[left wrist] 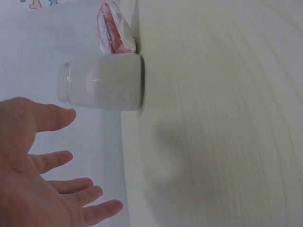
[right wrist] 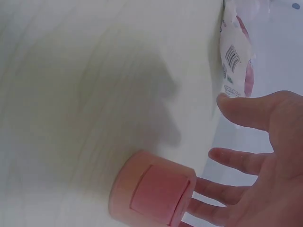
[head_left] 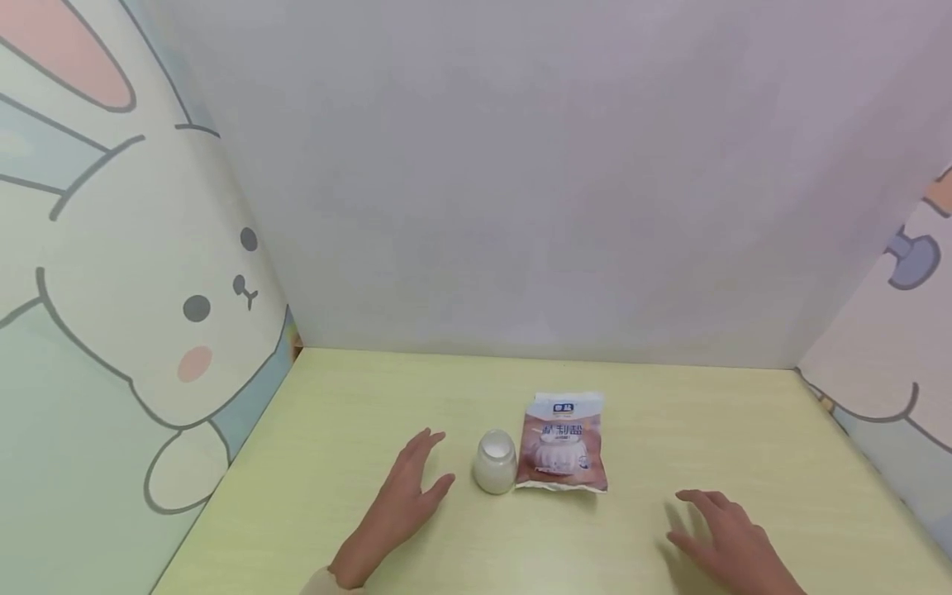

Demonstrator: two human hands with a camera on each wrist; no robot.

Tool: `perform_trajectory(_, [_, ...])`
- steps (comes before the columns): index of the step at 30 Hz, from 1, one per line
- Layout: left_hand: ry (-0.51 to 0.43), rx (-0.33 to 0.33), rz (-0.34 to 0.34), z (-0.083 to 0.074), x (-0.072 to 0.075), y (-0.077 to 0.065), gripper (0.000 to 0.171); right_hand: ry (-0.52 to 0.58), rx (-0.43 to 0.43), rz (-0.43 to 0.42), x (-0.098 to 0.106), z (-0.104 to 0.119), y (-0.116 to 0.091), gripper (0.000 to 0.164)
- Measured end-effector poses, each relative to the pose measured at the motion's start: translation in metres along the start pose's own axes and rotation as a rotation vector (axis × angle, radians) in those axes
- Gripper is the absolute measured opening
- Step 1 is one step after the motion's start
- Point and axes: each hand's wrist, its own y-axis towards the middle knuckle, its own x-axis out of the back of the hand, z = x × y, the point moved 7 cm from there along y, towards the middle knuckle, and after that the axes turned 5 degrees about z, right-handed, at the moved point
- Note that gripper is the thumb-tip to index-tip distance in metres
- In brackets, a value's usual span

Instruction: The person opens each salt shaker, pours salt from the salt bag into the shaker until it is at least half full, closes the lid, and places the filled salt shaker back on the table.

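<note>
On the table stands a small glass jar [head_left: 495,463] with white contents and no lid on its mouth. Close to its right side lies a bag of salt [head_left: 563,446], brown and white with printed lettering. My left hand [head_left: 405,500] hovers to the left of the jar, fingers spread and touching nothing; the left wrist view shows the jar [left wrist: 102,81] beyond the thumb. Over the table to the right of the bag is my right hand [head_left: 725,537], its fingers loosely extended. A pink cylindrical object [right wrist: 154,189] stands by those fingers in the right wrist view; whether they touch it I cannot tell.
The pale yellow table [head_left: 357,397] meets a plain whitish back wall [head_left: 550,182]. A side wall with a cartoon rabbit [head_left: 149,289] bounds the left, and another printed wall [head_left: 900,355] the right. The head view does not show the pink cylinder.
</note>
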Motion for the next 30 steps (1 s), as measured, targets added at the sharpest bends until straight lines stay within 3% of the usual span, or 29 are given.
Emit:
perform_trajectory(8, [0.005,-0.007,0.016,-0.001,-0.005,0.002,0.055,-0.021,-0.107,0.194,-0.014,-0.024,-0.005,0.06])
perform_trajectory(17, [-0.012,-0.008,0.04,-0.002,-0.009,0.003,0.055,0.054,-0.094,0.277,-0.021,-0.039,-0.011,0.061])
perform_trajectory(25, [-0.01,-0.009,0.044,-0.003,-0.009,0.003,0.055,0.086,-0.153,0.357,-0.026,-0.054,-0.014,0.052])
perform_trajectory(30, [-0.014,-0.024,0.041,-0.004,-0.01,0.003,0.055,0.064,-0.09,0.334,-0.025,-0.058,-0.015,0.045])
